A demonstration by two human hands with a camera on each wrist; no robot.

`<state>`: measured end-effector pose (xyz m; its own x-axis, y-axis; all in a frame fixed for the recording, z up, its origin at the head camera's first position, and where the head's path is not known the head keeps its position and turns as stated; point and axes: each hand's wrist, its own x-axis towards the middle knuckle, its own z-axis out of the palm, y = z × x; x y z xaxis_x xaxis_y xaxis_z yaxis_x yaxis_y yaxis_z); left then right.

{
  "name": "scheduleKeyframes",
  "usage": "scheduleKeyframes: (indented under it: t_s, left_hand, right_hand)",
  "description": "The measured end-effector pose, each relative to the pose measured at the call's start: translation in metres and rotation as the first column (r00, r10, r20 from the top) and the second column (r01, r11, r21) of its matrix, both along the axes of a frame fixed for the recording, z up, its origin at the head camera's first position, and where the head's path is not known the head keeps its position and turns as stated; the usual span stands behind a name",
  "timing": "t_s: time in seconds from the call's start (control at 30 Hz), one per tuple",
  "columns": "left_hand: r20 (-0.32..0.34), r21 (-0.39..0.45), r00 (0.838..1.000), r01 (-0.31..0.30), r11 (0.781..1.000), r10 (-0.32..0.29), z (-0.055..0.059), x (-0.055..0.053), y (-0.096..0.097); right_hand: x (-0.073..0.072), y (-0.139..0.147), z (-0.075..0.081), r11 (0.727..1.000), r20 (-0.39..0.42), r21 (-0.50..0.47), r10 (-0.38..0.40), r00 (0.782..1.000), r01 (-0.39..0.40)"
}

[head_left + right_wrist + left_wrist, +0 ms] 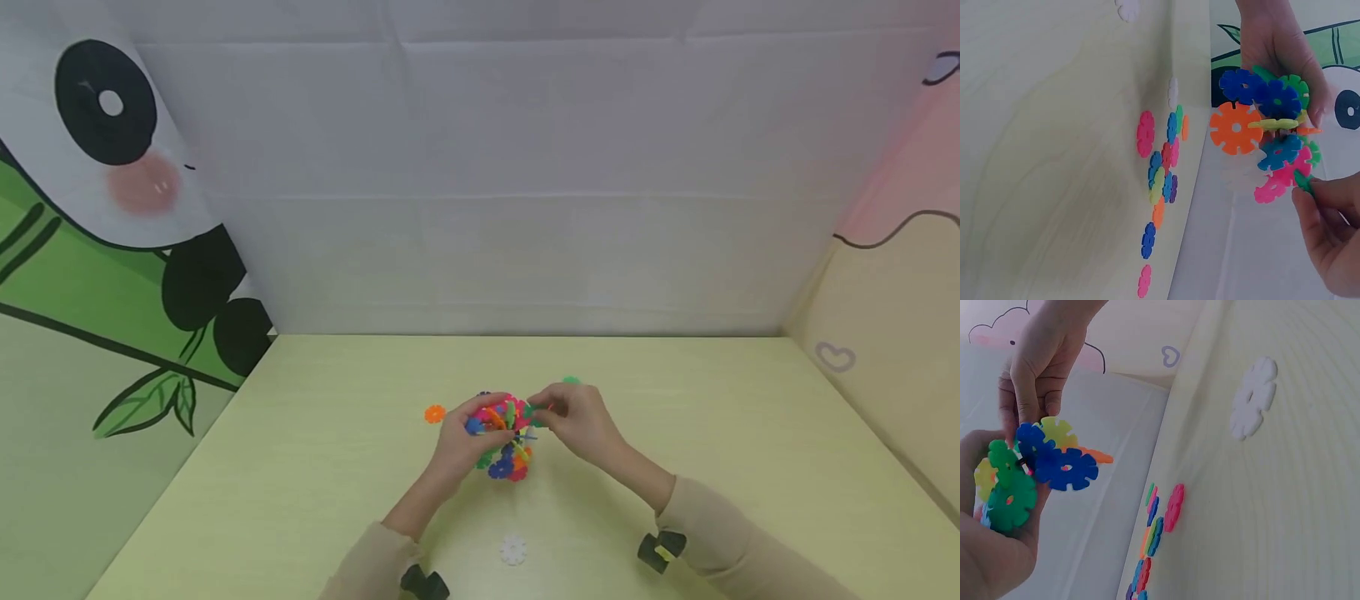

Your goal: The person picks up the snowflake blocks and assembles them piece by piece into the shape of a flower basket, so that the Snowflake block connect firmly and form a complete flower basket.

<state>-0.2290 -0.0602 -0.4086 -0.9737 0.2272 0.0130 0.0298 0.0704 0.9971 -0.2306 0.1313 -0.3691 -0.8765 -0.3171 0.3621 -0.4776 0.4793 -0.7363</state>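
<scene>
In the head view my left hand (455, 446) grips a cluster of interlocked, notched plastic flower discs (1279, 100), held above the table. The cluster mixes blue, green, yellow, orange and pink discs joined at angles. With thumb and fingers, my right hand (581, 423) pinches a green flower disc (1304, 183) at the cluster's right side, against a pink disc (1291, 172). Whether the green disc is slotted in cannot be told. From the left wrist view, dark blue discs (1067, 469) and a green disc (1013, 503) stick out near the left palm.
Loose flower discs lie on the pale table (300, 500): a white disc (513, 550) in front, an orange disc (435, 413) to the left, a green disc (572, 380) behind the right hand. Several others, including a pink disc (1145, 134), lie under the hands. A white wall (525, 167) stands behind.
</scene>
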Motion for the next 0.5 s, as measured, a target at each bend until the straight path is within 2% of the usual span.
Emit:
scheduleKeyframes:
  t_s: [0.07,0.17,0.23,0.37,0.5]
  left_hand:
    - [0.01,-0.017,0.999,0.039,0.999,-0.038,-0.001,0.0,-0.005]
    - [0.025,0.009,0.996,0.086,0.996,-0.087,-0.001,0.0,-0.011]
    - [0.02,0.033,0.995,0.096,0.995,-0.097,-0.001,0.001,-0.014]
    - [0.008,0.044,0.998,0.057,0.997,-0.057,-0.002,0.001,-0.015]
    - [0.04,0.063,0.999,-0.005,0.998,0.003,-0.004,0.0,-0.018]
  right_hand:
    - [-0.001,0.001,-0.001,1.0,0.015,-0.012,-0.003,1.0,0.003]
    - [-0.004,0.002,-0.002,0.999,0.05,-0.047,-0.018,0.999,0.02]
    - [-0.007,0.002,-0.004,0.996,0.072,-0.079,-0.022,0.997,0.028]
    - [-0.014,0.003,-0.008,0.991,0.126,-0.13,0.01,0.992,0.006]
    - [-0.033,0.012,-0.014,0.99,0.198,-0.141,0.013,0.98,0.016]
